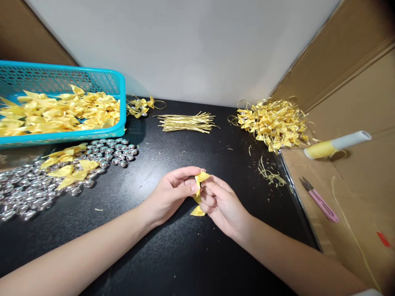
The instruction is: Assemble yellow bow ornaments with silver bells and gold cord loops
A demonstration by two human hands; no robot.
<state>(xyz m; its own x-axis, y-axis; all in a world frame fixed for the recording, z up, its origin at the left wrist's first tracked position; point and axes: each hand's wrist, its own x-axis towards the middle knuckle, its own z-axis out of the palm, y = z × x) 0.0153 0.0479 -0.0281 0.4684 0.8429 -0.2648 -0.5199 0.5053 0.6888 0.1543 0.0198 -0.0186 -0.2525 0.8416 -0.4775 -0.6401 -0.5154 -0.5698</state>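
Note:
Above the black table (148, 255), near its middle, a yellow ribbon bow (203, 177) is held between both hands. My left hand (177, 189) pinches it from the left with thumb and forefinger. From the right, the fingers of my right hand (224, 201) are closed round the same bow and cover part of it. Another yellow ribbon tip (198, 211) shows just below the fingers; I cannot tell whether it belongs to the held bow. Whatever else may be between the fingertips is hidden.
Left: a blue basket (122, 102) of yellow bows, silver beads (31, 189), loose bows (72, 174). At the back: gold twist ties (187, 122). Right: a heap of finished-looking bows (274, 123), clippings (270, 172), pink-handled snips (322, 203), a tube (339, 144) on cardboard.

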